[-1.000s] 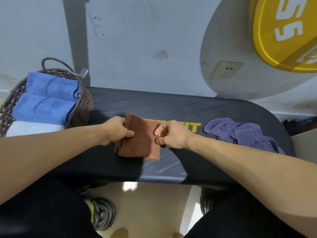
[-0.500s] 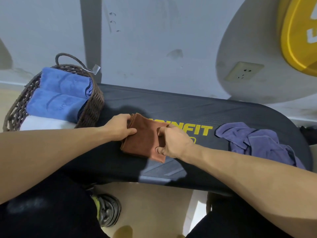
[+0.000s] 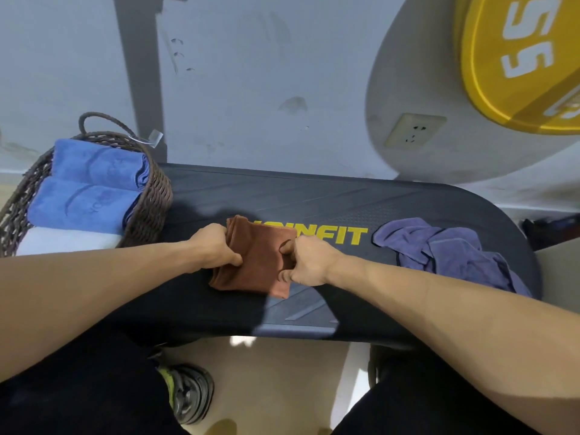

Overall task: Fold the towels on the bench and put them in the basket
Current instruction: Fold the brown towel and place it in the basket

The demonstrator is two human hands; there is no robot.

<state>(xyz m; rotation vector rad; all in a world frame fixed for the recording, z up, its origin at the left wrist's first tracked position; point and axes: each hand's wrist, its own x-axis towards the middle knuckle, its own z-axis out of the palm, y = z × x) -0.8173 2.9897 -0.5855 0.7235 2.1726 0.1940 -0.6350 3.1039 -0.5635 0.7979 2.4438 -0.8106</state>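
Note:
A folded brown towel (image 3: 257,259) lies on the middle of the black bench (image 3: 314,196). My left hand (image 3: 215,246) grips its left edge, thumb on top. My right hand (image 3: 309,262) pinches its right edge with thumb and curled fingers. A crumpled purple towel (image 3: 448,249) lies unfolded on the bench's right end. At the left end stands a dark wicker basket (image 3: 150,202) holding two rolled blue towels (image 3: 91,186) and a white one (image 3: 66,241).
A grey wall with a socket (image 3: 414,130) runs behind the bench. A yellow weight plate (image 3: 518,58) hangs at the upper right. My dark-clothed legs and a shoe (image 3: 188,390) are below the bench's near edge.
Both hands stay on the brown towel. My right hand has gone from pressing its right side to pinching that edge. The view has shifted a little.

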